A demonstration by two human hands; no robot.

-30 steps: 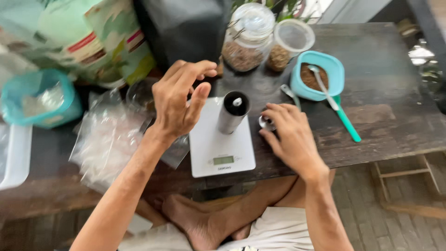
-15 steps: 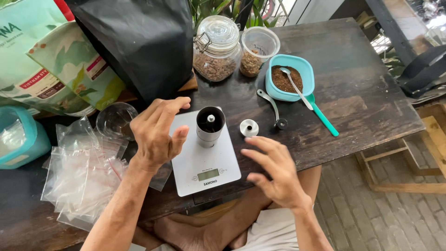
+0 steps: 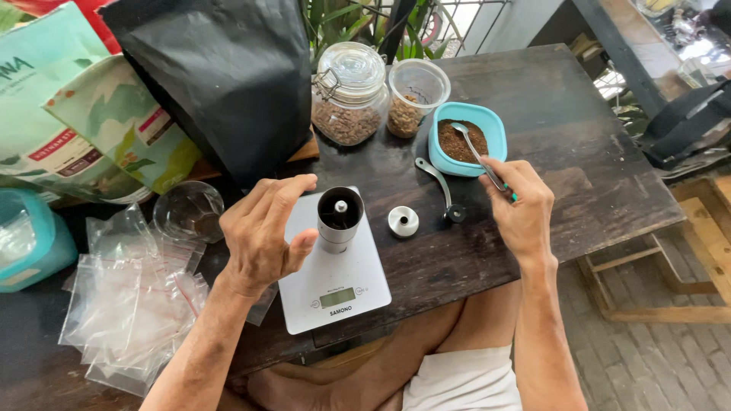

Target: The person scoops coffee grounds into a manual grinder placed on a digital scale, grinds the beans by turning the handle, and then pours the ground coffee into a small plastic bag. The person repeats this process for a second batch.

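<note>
Presently: left hand (image 3: pixel 263 236) open, fingers curved beside steel grinder (image 3: pixel 339 219) upright on white scale (image 3: pixel 335 281), thumb near its body, contact not certain. Right hand (image 3: pixel 518 202) closed on spoon (image 3: pixel 476 152), bowl resting in brown grounds of teal tub (image 3: pixel 493 129). Between hands on worktop (image 3: pixel 579 175): round lid (image 3: pixel 403 221), crank handle (image 3: pixel 438 183).

Bright daylight from top/back, esp. upper right, where it blows out. Soft shadows under hands on tabletop (image 3: pixel 594 183). Glare on jar (image 3: pixel 350 91) lid and plastic bags (image 3: pixel 129 304). Center sharp; slight wide-angle stretch and softness at edges.
</note>
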